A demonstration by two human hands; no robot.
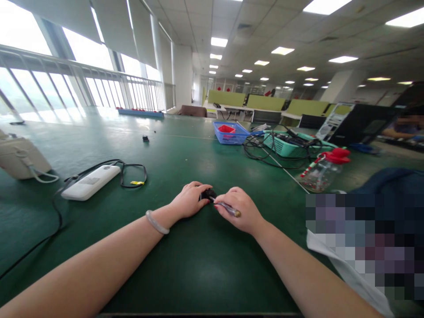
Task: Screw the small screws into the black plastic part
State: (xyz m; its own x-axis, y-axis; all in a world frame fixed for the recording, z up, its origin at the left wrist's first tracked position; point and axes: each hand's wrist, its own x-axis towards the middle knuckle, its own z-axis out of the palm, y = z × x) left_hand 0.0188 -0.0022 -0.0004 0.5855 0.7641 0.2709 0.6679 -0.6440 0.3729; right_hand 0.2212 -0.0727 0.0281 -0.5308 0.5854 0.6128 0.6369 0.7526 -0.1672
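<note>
Both my hands rest on a green table point(198, 265) near its middle. My left hand point(188, 199), with a pale bangle on the wrist, is closed around a small black object point(208, 194). My right hand point(241, 211) grips a slim metal tool point(229, 208), a small screwdriver by its look, whose tip meets the black object. Most of the black object is hidden by my fingers.
A white box-shaped device point(91, 181) with a black cable lies to the left, a beige unit point(20, 159) beyond it. Farther back stand a blue basket point(231, 133), a teal basket point(285, 145) with cables, and a red-capped bottle point(323, 171). A person sits at far right.
</note>
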